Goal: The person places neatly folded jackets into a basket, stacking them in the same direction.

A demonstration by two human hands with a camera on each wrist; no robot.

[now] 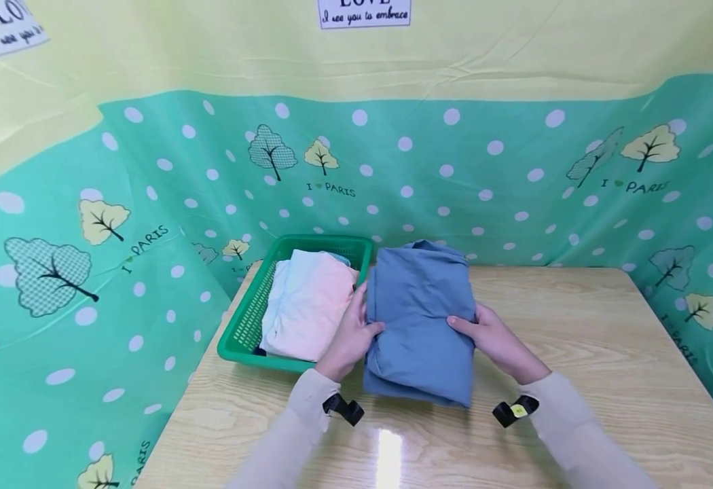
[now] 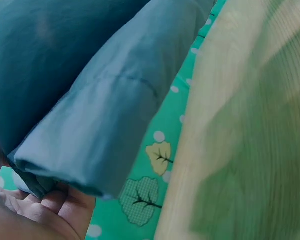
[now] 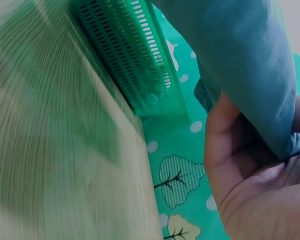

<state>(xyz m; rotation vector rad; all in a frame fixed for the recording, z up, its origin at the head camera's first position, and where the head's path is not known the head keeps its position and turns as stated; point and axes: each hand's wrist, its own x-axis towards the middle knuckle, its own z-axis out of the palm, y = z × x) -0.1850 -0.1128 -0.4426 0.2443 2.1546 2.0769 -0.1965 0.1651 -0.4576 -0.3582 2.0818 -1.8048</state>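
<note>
A folded blue-grey cloth garment (image 1: pixel 420 319) is held up between both hands, just right of the basket. My left hand (image 1: pixel 356 333) grips its left edge, thumb on the front face and fingers behind. On the opposite edge, my right hand (image 1: pixel 497 336) holds it the same way. In the left wrist view the folded layers of the garment (image 2: pixel 105 110) show above the curled fingers. The right wrist view has the fingers (image 3: pixel 222 150) bent under the lower fold. A green plastic basket (image 1: pixel 234 353) stands left of the garment, holding a folded pink-and-light-blue cloth (image 1: pixel 310 305).
Everything stands on a pale wood-grain table (image 1: pixel 576 339). A green and yellow patterned curtain (image 1: pixel 430 163) hangs behind and along both sides. Other fabric edges, one teal, peek out from under the pale cloth in the basket.
</note>
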